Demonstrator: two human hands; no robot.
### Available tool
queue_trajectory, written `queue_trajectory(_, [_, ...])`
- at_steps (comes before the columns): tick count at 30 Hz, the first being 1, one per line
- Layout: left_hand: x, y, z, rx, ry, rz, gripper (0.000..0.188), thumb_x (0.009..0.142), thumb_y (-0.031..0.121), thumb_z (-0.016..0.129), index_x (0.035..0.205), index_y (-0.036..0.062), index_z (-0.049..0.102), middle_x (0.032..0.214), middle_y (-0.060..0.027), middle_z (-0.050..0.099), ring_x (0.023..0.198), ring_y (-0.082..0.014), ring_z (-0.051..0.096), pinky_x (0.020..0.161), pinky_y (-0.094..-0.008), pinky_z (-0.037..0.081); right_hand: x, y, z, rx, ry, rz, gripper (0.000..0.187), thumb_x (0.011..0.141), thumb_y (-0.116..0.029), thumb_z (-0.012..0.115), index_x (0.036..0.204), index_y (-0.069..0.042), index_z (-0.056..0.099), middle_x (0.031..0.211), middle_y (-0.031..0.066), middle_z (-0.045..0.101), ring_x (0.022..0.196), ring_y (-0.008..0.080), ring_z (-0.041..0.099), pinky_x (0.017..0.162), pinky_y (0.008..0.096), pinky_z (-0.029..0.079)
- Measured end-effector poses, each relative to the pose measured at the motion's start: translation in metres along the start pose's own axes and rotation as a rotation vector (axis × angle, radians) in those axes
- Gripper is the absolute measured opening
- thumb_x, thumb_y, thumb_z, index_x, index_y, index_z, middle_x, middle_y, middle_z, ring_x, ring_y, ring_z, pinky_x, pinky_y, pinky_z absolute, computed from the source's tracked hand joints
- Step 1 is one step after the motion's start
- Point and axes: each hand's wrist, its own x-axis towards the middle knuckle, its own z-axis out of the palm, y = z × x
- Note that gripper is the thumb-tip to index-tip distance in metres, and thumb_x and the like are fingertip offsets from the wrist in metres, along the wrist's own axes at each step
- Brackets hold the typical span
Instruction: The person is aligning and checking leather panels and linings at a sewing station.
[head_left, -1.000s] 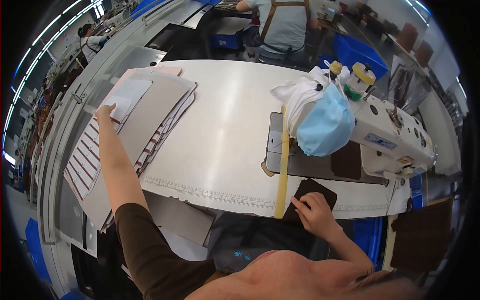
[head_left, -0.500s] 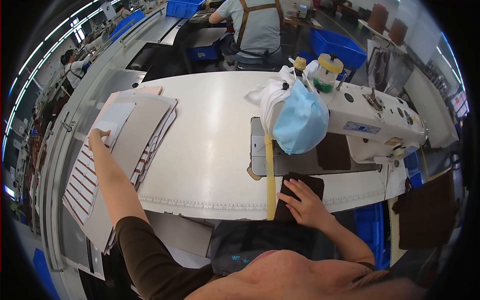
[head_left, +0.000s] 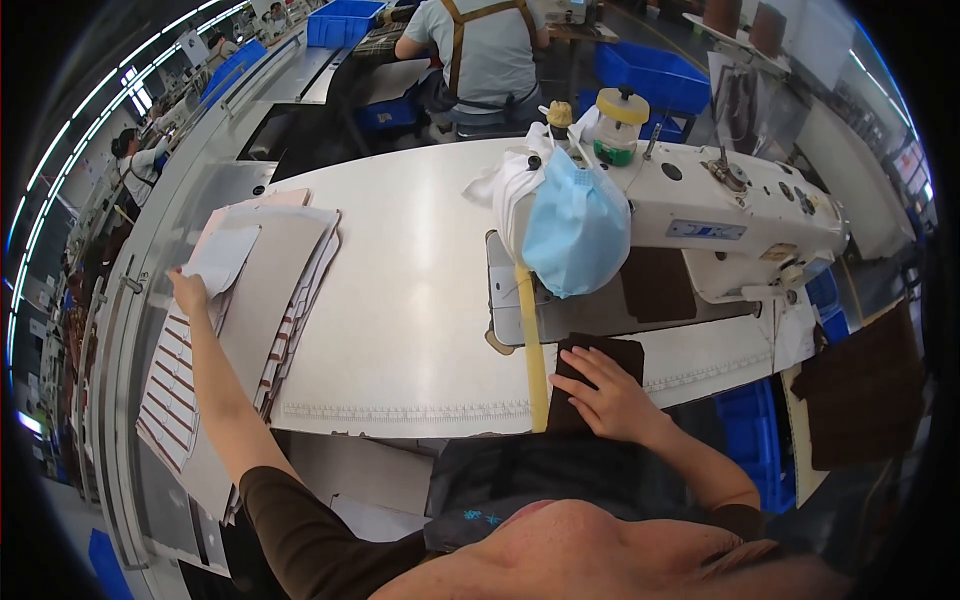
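At the left of the table, my left hand (head_left: 190,293) pinches the edge of a white sheet (head_left: 228,252), which bends up beside the fingers. Below it lie white pieces with dark brown strips (head_left: 172,385), on top of a stack of grey-beige boards (head_left: 268,262). My right hand (head_left: 612,398) lies flat with fingers outstretched on a dark brown fabric piece (head_left: 572,415) at the table's front edge. This piece is just right of a yellow tape strip (head_left: 535,370). Behind it stands a white sewing machine (head_left: 740,215), its needle area hidden by a light blue face mask (head_left: 577,232).
Another brown piece (head_left: 658,285) lies on the machine bed. A yellow-lidded jar (head_left: 618,125) and white cloth (head_left: 505,190) sit on the machine. Blue bins (head_left: 752,440) stand below right, near hanging brown fabric (head_left: 862,395). A person (head_left: 480,60) sits ahead, facing away.
My left hand has drawn to the outer edge of the white sheet, whose near edge now curves up. My right hand stays on the brown piece. The whole view has shifted slightly.
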Motion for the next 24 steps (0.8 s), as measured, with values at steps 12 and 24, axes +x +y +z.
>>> queue_trajectory(12, [-0.227, 0.294, -0.218, 0.146, -0.804, 1.018, 0.019, 0.072, 0.007, 0.05, 0.09, 0.0071, 0.056, 0.082, -0.0192, 0.063, 0.082, -0.0373, 0.061, 0.072, -0.0465, 0.047, 0.006, 0.012, -0.003, 0.057, -0.011, -0.021, 0.044, 0.083, -0.015, 0.059, 0.123, -0.003, 0.048, 0.13, 0.0148, 0.046, 0.122, 0.0297, 0.043, 0.104, 0.0395, 0.034])
queue_trajectory(24, [-0.347, 0.307, -0.187, -0.503, -1.422, 1.023, 0.03, 0.075, 0.019, 0.068, 0.096, 0.0048, 0.053, 0.082, -0.0141, 0.06, 0.082, -0.0319, 0.059, 0.075, -0.0396, 0.047, 0.055, 0.07, -0.004, -0.001, -0.069, -0.165, 0.052, 0.081, -0.031, 0.062, 0.124, -0.006, 0.047, 0.131, 0.0128, 0.045, 0.121, 0.0285, 0.043, 0.103, 0.0395, 0.034])
